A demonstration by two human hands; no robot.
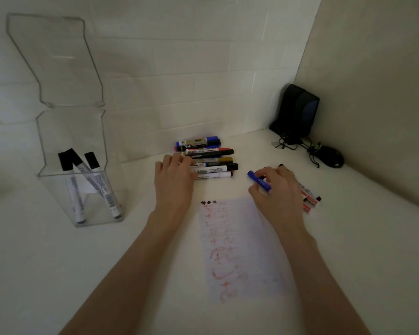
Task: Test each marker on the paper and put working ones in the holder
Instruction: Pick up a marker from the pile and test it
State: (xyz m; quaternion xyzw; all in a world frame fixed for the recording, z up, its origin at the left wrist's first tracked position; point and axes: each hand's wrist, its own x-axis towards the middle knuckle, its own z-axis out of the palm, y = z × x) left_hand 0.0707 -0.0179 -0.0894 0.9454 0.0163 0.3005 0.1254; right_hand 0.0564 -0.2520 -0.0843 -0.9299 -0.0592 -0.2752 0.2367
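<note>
Head view: three markers (75, 189) stand in your holder (51, 197). Your right hand (276, 189) pinches a blue marker (254, 176) just beyond the paper (242, 250). Your left hand (173, 182) rests loose-fingered on the pile (211, 158), so most of the testing probably remains.

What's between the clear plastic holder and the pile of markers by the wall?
Head view: only bare white tabletop separates clear plastic holder from marker pile; left hand touches the pile.
</note>
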